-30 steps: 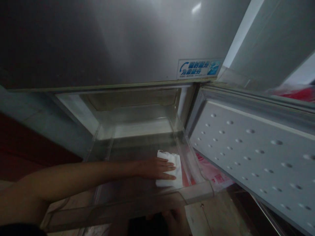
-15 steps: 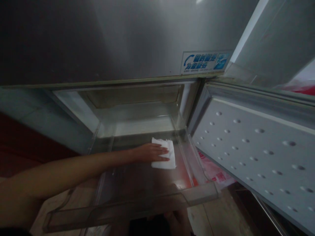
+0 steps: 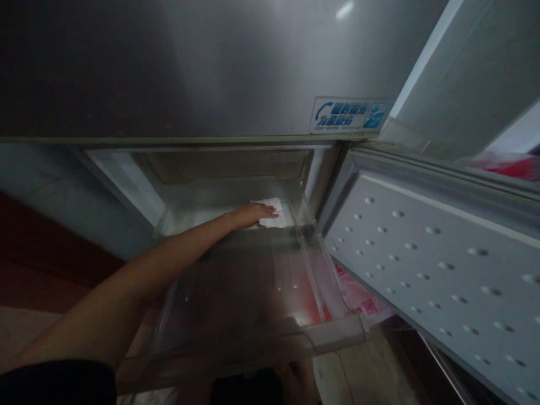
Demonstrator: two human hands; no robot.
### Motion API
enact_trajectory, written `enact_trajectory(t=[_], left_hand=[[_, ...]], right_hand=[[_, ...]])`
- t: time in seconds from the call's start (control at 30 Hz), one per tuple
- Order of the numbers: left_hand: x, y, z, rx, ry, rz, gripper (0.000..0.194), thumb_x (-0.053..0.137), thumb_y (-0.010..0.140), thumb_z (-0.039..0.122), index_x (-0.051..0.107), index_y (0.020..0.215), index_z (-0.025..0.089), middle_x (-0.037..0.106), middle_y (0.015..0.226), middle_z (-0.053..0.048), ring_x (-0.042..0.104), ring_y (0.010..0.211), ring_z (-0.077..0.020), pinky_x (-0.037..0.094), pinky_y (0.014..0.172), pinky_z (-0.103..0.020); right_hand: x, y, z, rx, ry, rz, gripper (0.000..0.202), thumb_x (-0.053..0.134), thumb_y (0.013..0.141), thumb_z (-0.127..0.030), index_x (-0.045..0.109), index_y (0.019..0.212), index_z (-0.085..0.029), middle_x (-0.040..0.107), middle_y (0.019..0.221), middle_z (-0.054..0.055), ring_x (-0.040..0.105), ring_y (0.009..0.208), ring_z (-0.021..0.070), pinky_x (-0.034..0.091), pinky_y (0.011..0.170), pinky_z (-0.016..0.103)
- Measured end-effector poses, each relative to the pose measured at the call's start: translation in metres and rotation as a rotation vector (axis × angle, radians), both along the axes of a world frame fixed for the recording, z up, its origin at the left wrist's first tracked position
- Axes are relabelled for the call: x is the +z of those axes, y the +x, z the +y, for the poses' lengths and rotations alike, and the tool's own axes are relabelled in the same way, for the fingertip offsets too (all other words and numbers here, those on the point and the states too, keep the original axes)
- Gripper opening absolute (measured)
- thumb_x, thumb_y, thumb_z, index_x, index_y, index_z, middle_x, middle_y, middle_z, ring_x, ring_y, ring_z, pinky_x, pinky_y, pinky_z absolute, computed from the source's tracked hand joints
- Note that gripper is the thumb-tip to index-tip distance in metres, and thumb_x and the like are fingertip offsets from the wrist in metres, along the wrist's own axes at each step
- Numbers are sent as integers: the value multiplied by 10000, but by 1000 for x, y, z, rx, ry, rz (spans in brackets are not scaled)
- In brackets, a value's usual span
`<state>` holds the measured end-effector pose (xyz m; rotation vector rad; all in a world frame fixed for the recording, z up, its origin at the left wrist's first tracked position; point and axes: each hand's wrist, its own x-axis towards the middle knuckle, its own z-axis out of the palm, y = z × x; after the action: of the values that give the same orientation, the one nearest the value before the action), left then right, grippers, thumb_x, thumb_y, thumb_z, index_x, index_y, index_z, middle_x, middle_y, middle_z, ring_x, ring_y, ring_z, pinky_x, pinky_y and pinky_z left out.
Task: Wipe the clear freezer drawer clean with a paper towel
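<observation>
Open dimpled door (image 3: pixel 442 264) on the right; blue sticker (image 3: pixel 349 114) above; red bag (image 3: pixel 358 295) below.

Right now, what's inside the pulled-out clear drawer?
The clear drawer holds only the left hand, pressing a white cloth flat at the far right of it. Reddish tones show through the drawer floor. What lies under the cloth is covered.

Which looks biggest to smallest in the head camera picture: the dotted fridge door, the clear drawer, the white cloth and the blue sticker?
1. Dotted fridge door, though it is nearest the camera.
2. Clear drawer.
3. Blue sticker.
4. White cloth, partly under the left hand.
</observation>
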<state>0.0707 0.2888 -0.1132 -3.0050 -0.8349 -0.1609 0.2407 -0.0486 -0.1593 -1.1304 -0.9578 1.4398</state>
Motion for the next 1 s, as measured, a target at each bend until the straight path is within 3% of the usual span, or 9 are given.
enact_trajectory(t=[0.1, 0.23, 0.37, 0.5, 0.63, 0.8, 1.0], left_hand=[[-2, 1, -11, 15, -14, 39, 548, 389, 906, -29, 514, 1375, 226, 509, 1438, -82, 455, 1338, -187, 396, 1066, -314], [1, 5, -46, -29, -27, 106, 535, 420, 928, 3, 489, 1396, 253, 467, 1466, -84, 461, 1337, -190, 385, 1080, -299], [-1, 14, -97, -184, 39, 181, 436, 421, 966, 74, 518, 1374, 193, 497, 1437, -128, 506, 1303, -196, 385, 1093, -292], [-9, 21, -147, -392, 187, 73, 405, 369, 985, 92, 566, 1324, 193, 578, 1366, -129, 556, 1256, -201, 432, 1070, -307], [-9, 23, -176, -501, 238, 38, 403, 421, 965, 93, 560, 1323, 217, 626, 1312, -114, 576, 1235, -225, 471, 1042, -346], [-3, 20, -173, -503, 163, 22, 397, 367, 993, 123, 584, 1308, 227, 581, 1368, -112, 528, 1285, -209, 426, 1085, -345], [-5, 13, -124, -432, 14, 80, 438, 360, 991, 109, 521, 1378, 238, 472, 1466, -99, 412, 1373, -188, 293, 1175, -358]], right_hand=[[-2, 0, 0, 45, 38, 64, 434, 598, 753, -659, 734, 685, -252, 739, 611, 35, 691, 583, 207, 591, 658, 319], [-5, 2, 1, 43, 28, 28, 459, 602, 742, -678, 748, 745, -244, 769, 685, 35, 715, 639, 204, 584, 688, 303], [-3, 3, 3, 58, 90, -19, 487, 570, 772, -675, 750, 692, -230, 764, 682, 44, 712, 653, 205, 577, 691, 307], [5, 2, 3, 83, 82, 41, 483, 586, 756, -682, 759, 672, -238, 742, 625, 37, 695, 605, 199, 583, 693, 309], [5, 1, 3, 45, 66, 29, 467, 603, 747, -674, 766, 674, -243, 739, 608, 37, 696, 595, 195, 586, 680, 295], [0, 2, 4, 71, 106, 15, 458, 570, 795, -636, 749, 674, -232, 747, 628, 43, 700, 591, 192, 583, 670, 296], [2, 3, 3, 103, 56, 50, 473, 580, 770, -668, 739, 664, -235, 753, 641, 35, 706, 619, 195, 578, 696, 293]])
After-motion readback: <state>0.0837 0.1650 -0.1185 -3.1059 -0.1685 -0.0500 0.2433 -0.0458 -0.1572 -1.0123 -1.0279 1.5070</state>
